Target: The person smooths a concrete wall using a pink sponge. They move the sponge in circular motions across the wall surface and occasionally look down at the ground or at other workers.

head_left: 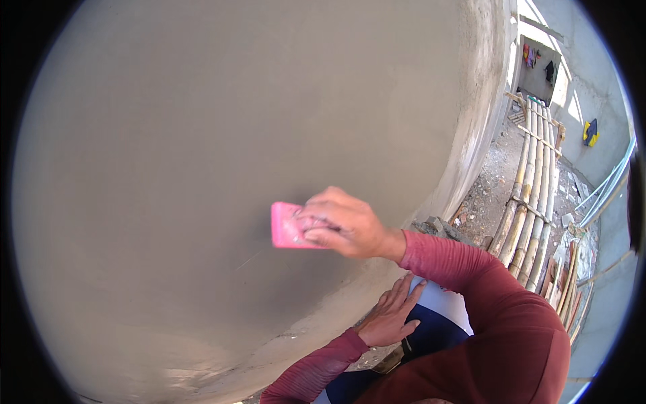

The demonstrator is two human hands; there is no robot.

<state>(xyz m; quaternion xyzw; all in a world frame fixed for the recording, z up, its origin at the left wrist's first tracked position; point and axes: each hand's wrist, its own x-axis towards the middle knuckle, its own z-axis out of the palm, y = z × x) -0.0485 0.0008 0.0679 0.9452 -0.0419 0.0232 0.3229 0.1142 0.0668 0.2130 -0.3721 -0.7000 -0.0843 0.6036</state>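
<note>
A smooth grey-beige plastered wall (222,121) fills most of the view. My right hand (353,225) is closed on a pink rectangular sponge (284,225), with the fingers curled over its right side. The sponge is against or very near the wall's surface; I cannot tell which. A thin scratch-like line (250,260) shows in the plaster below and left of it. Lower down, my left hand (390,313) lies open with its fingers stretched out, resting at my knee on the white and navy trouser leg (434,320). Nothing shows in that hand.
To the right, lashed bamboo poles (531,202) run lengthwise above rubble-strewn ground (498,168). Loose sticks and boards (572,286) lie near a blue-grey wall (612,269). A yellow and dark cloth (591,132) hangs farther back. Broken rubble (441,229) sits beside my right forearm.
</note>
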